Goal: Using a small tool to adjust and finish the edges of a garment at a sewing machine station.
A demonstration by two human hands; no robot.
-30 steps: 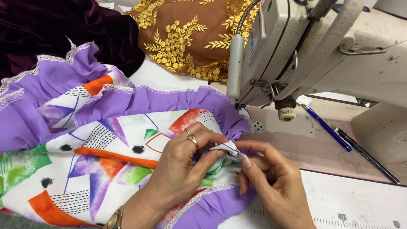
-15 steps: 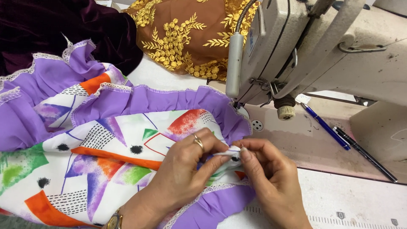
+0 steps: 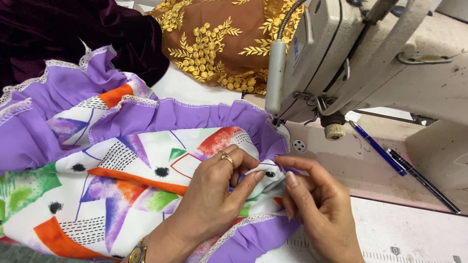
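A white garment printed with orange, green and purple shapes lies on the sewing table, edged with a gathered purple ruffle. My left hand, wearing a ring and a wristwatch, pinches a fold of the printed cloth near its edge. My right hand grips the same fold from the right, fingertips touching the purple trim. Both hands sit just in front of the needle area of a cream sewing machine.
A brown fabric with gold embroidery lies behind the machine, and dark maroon velvet is at the back left. A blue pen and a black pen rest on the machine bed at right.
Both hands have shifted slightly right along the fabric edge, keeping their pinch on the fold and working it closer to the machine.
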